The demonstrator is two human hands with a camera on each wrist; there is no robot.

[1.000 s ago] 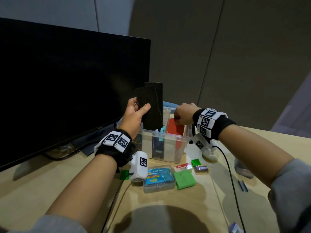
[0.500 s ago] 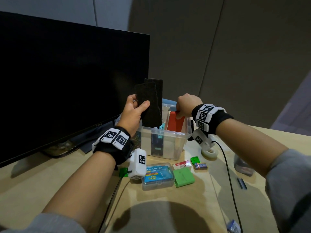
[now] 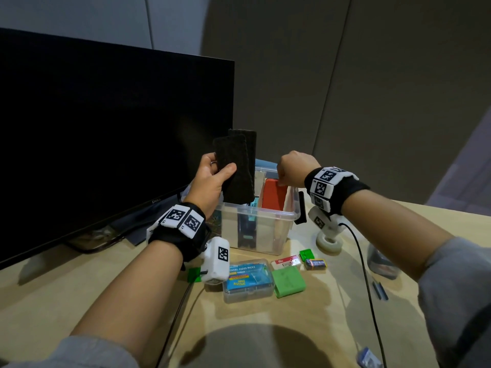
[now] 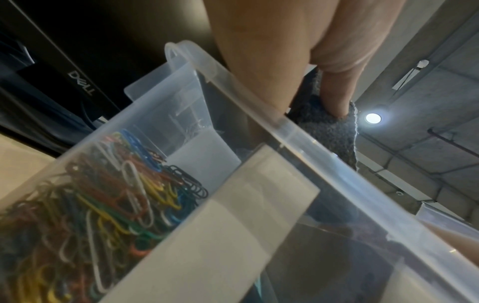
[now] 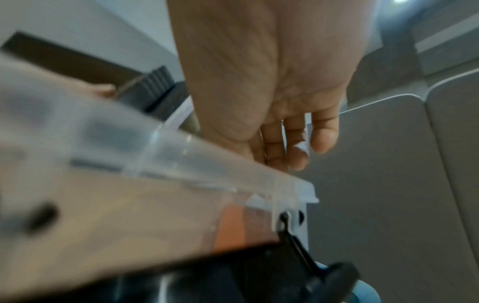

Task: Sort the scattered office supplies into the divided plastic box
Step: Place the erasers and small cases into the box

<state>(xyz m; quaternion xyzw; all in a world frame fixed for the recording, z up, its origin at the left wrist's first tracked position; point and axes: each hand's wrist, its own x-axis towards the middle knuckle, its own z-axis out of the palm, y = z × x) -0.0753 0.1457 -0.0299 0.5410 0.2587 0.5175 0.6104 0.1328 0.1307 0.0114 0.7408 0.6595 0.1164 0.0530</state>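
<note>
Left hand (image 3: 210,179) fingers pinch the dark felt pads (image 3: 235,166) upright, long axis vertical, lower ends just over the box (image 3: 265,212), while right hand (image 3: 293,168) fingers curl around the red block (image 3: 273,192) directly below them.

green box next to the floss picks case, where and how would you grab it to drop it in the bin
Pinch the green box across its two long sides, coming straight down from above. It lies flat on the table, so only the top and edges are free. The floss picks case crowds its left edge, so a thumb there looks tight; the right hand is nearer.
</note>
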